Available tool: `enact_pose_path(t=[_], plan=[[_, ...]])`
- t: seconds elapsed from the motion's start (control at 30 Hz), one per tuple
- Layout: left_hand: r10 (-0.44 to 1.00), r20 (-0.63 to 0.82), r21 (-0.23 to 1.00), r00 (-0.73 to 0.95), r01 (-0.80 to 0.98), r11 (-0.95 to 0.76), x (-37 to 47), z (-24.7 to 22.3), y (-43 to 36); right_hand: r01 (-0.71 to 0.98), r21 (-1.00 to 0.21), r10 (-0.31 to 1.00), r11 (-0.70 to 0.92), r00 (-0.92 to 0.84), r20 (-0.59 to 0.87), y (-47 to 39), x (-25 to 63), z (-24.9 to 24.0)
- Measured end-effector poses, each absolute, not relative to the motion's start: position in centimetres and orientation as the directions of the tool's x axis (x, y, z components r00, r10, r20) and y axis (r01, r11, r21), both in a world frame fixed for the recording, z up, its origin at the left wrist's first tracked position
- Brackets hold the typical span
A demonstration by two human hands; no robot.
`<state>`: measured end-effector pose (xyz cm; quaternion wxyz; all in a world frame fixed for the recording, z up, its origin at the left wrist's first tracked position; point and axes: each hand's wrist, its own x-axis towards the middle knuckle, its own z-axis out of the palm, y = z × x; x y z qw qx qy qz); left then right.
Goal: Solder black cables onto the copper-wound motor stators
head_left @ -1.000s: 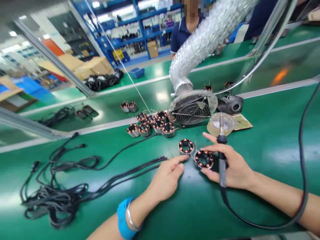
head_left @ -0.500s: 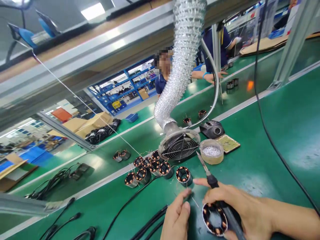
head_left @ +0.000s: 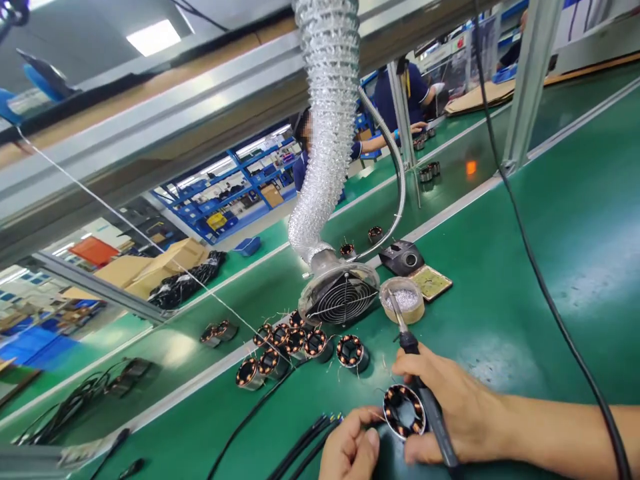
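Note:
My right hand (head_left: 450, 400) is closed around a soldering iron (head_left: 434, 413). The iron's metal tip reaches into a round tub (head_left: 413, 312) of silvery shavings or wire. Below the grip, a motor stator (head_left: 384, 408) with copper windings is tilted up between my hands, and my right thumb presses near its lower edge. My left hand (head_left: 350, 443), its fingers curled, is at the stator's left side, where a thin wire runs to the fingertips. Just beyond stands another stator (head_left: 352, 353), upright on the green bench.
Several stators (head_left: 270, 363) cluster left of the fume extractor (head_left: 343, 298) with its silver duct (head_left: 325, 133). A black iron stand (head_left: 401, 258) and sponge tray (head_left: 433, 283) sit behind the tub. Black cables (head_left: 305, 450) lie near my left hand. Co-workers are across the bench.
The soldering iron's tip has moved from beside the tub into it. The held stator has shifted left and up, and my left fingers are now at its edge. The camera view has turned slightly right.

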<state>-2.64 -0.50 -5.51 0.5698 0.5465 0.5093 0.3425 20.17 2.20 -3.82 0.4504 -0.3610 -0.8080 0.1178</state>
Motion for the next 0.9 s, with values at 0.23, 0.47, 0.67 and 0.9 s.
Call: enact_pose_path(t=[0.23, 0.47, 0.67, 0.9], plan=[[0.927, -0.35, 0.931, 0.134, 0.156, 0.329, -2.6, -0.7, 0.3, 0.078, -0.6, 0.54, 0.796, -0.539, 0.647, 2.0, 20.5, -3.0], [0.902, -0.349, 0.934, 0.256, 0.177, 0.311, -2.8, -0.4, 0.9, 0.041, -0.592, 0.474, 0.805, -0.646, 0.599, 2.3, 20.1, -2.8], [0.835, -0.366, 0.911, 0.41, 0.341, 0.232, -3.9, 0.8, 0.6, 0.137, -0.585, 0.52, 0.799, -0.647, 0.558, 2.1, 19.8, -3.0], [0.861, -0.353, 0.933, 0.367, 0.208, 0.293, -2.6, 1.4, 0.2, 0.163, -0.58, 0.539, 0.798, -0.624, 0.566, 1.9, 19.1, -3.4]])
